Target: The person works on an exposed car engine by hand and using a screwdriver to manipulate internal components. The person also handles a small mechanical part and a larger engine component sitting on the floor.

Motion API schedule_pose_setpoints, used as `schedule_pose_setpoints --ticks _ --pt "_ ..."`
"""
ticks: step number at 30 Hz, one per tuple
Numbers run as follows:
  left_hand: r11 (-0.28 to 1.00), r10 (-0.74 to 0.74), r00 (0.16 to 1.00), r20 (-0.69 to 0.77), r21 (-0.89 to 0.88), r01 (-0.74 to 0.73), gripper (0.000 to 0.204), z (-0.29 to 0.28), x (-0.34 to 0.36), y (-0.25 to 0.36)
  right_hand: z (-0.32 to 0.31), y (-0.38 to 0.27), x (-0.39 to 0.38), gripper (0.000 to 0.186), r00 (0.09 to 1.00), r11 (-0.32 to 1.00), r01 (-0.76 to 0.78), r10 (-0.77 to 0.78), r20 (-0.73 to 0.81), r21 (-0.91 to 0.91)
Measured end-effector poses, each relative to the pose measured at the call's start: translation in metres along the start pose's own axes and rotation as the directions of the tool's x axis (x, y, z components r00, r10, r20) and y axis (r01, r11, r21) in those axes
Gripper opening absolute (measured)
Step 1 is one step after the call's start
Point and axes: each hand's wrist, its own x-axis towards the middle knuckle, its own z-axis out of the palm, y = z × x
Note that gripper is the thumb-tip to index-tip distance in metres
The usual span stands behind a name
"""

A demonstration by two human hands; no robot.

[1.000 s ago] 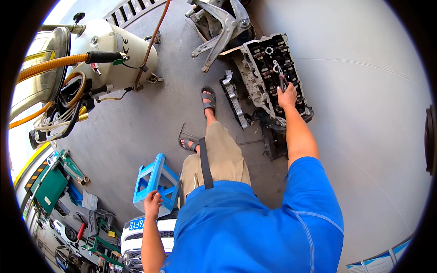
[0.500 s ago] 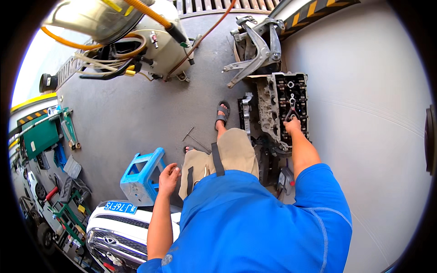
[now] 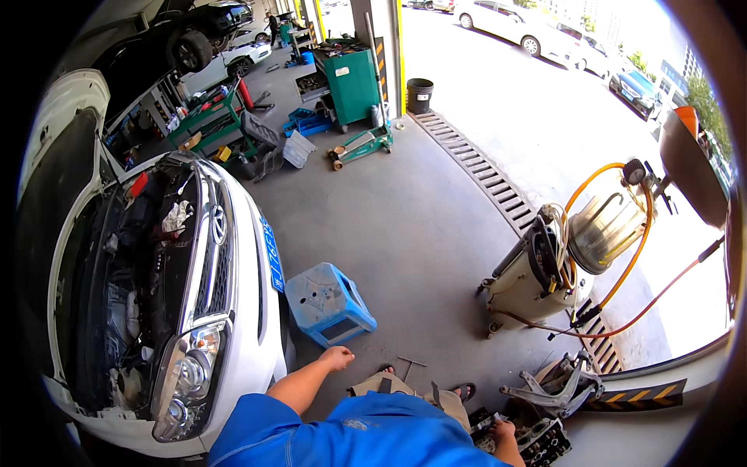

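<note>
My left hand (image 3: 337, 358) is loosely closed in the air near the blue plastic stool (image 3: 320, 300), apart from it, and nothing shows in its fingers. At the lower edge, my right hand (image 3: 504, 430) is closed beside the dark, greasy cylinder head (image 3: 545, 445). Whatever its fingers hold is too small and too covered to name. Grey metal suspension arms (image 3: 556, 395) lie just beyond the cylinder head. On the floor by my feet rests a T-handle wrench (image 3: 410, 363).
To the left stands a white car (image 3: 253, 311) with its hood up. A fluid extractor on wheels (image 3: 537, 280) with orange hoses is at the right. Farther off are a green floor jack (image 3: 362, 148), a green tool cabinet (image 3: 350, 89) and a floor grate (image 3: 482, 167).
My view has swung left toward the car and the workshop. Earlier my right hand gripped a pliers-like tool over the cylinder head; now that tool cannot be made out. The left fingers are closer together.
</note>
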Motion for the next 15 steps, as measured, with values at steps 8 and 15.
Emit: schedule_pose_setpoints --ticks 8,15 --pt "0.899 -0.381 0.924 -0.046 -0.254 0.358 0.031 -0.051 -0.091 -0.199 0.116 -0.099 -0.001 0.018 0.957 0.892 0.286 -0.246 0.155 -0.351" --pt "0.61 -0.55 0.835 -0.02 -0.692 0.385 0.022 0.003 -0.145 -0.272 0.253 -0.204 -0.106 0.023 0.94 0.722 0.342 -0.255 0.228 -0.601"
